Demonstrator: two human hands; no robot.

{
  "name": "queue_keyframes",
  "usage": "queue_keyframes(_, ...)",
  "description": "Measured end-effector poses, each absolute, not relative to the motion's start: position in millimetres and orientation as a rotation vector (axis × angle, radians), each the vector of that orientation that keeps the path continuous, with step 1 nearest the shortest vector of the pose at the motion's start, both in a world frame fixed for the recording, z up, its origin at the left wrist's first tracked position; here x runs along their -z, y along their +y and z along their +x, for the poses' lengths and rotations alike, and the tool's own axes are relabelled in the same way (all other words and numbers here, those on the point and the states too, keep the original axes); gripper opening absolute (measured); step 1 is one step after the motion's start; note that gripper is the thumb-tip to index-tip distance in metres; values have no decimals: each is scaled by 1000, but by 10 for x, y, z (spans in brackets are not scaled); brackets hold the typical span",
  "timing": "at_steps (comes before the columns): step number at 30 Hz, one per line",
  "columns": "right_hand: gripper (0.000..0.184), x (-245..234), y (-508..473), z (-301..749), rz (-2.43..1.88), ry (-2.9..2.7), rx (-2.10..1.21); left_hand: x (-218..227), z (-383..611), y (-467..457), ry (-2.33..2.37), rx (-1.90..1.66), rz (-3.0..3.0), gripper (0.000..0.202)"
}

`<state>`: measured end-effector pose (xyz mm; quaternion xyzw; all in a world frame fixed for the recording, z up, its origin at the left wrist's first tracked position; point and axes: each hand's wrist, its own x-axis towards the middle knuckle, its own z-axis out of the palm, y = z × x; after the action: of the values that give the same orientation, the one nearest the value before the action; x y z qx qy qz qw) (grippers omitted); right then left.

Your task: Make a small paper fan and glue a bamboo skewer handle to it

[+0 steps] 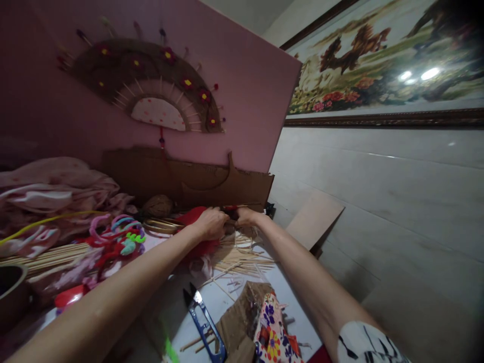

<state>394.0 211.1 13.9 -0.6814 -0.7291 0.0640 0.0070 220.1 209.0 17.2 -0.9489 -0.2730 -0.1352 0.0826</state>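
Both my arms reach far forward over a cluttered table. My left hand [212,222] is closed, its knuckles up, resting over red fabric [194,217]. My right hand [245,217] is closed too and meets the left one. Between them runs a thin red-tipped stick [236,206], pinched by the fingers of both hands. Just below the hands lies a loose heap of bamboo sticks [242,259]. Behind the hands stands a brown cardboard sheet [196,181].
A decorated fan [147,85] hangs on the pink board. Coloured pipe cleaners [117,234], a stick bundle [45,257] and pink cloth [53,184] lie left. Blue thread snips [204,322] and floral fabric [272,333] lie near me. A tape roll [11,292] sits far left.
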Motion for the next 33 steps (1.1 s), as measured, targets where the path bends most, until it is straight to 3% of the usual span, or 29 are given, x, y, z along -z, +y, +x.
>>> queue_keyframes(11,29,-175,1990,3693,-2348,-2445,-35,-196,1871,1892,-732,325,-2949,18)
queue_keyframes(26,30,-326,1718,3776,-2376,-2353,119,-83,1872,1890,-761,437,-2949,13)
queue_keyframes(30,23,-520,1407,4146,-2372,-2192,109,-43,1931,1890,-855,501,-2958,13)
queue_keyframes(33,8,-653,1132,4342,-2274,-2105,24,-68,1963,1872,-938,629,-2979,25)
